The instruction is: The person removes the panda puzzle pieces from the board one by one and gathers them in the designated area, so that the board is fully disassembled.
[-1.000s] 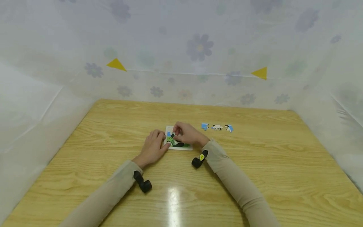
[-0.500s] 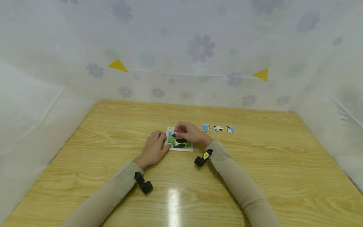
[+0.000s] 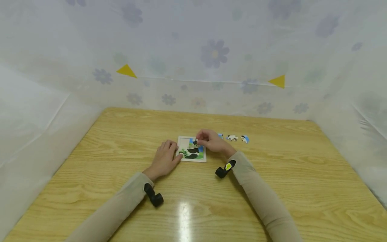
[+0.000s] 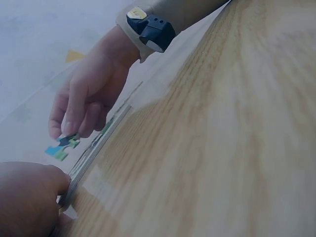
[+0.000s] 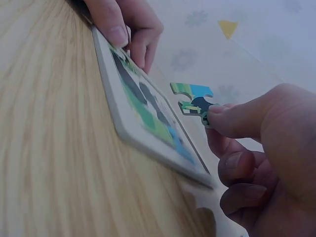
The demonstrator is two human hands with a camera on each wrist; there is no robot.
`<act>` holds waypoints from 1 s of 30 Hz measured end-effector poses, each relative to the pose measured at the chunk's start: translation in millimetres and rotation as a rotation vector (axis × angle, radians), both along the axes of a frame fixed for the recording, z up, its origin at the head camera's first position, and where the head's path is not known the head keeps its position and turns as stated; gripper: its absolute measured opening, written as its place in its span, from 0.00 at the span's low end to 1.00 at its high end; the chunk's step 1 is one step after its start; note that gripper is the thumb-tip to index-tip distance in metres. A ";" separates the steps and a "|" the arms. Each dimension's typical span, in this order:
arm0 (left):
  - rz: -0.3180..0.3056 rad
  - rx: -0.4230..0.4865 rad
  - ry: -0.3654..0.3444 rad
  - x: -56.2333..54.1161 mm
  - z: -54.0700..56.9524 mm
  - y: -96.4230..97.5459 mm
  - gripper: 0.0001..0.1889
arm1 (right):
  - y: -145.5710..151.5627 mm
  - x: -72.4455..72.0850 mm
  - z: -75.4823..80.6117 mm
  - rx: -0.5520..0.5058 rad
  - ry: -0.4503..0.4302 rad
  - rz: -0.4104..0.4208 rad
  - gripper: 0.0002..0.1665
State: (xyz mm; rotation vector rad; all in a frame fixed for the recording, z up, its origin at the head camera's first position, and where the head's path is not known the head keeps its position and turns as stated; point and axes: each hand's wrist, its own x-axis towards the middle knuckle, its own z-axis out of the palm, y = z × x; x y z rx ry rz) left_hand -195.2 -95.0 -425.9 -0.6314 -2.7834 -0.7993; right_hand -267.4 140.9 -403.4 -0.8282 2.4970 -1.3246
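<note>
a person's right hand (image 3: 211, 140) pinches a small flat jigsaw piece printed in blue, green and black (image 5: 200, 102) between thumb and index finger, the other fingers curled in toward the palm. the piece is held in the air over a white, square-cornered puzzle tray with a raised rim (image 3: 193, 160); both wrist views show it tilted and apart from the tray.

the left hand (image 3: 164, 158) lies at the tray's left side, its thumb on the rim near the near corner and its fingers bent close by at the left edge; whether they grip the tray or only rest against it, one cannot tell. inside the tray, fitted pieces show a black-and-white panda body, with green along the bottom and blue at the right, while the upper left shows bare pale backing.

to the right of the tray, three loose pieces lie in a row on the pale wood-grain table (image 3: 296, 174): a mostly blue piece (image 3: 222, 136), partly hidden by the right hand, then a white piece with black panda markings (image 3: 232, 138), then a blue, black and white piece (image 3: 246, 138). the sleeves are beige, and a small black camera sits at each wrist. behind the table hangs a whitish sheet with faint purple flowers (image 3: 181, 50), with two yellow triangles on it.
</note>
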 end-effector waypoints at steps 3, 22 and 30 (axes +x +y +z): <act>-0.002 0.003 0.008 -0.7 -0.1 -1.3 0.13 | 9.1 2.3 2.2 0.017 0.007 -0.019 0.06; -0.010 0.008 0.014 -4.0 -0.9 -4.1 0.12 | 67.7 5.6 -3.9 0.125 0.053 -0.109 0.05; -0.029 0.009 0.003 -5.5 -2.7 -0.9 0.12 | 81.7 7.1 1.0 0.239 0.094 -0.112 0.05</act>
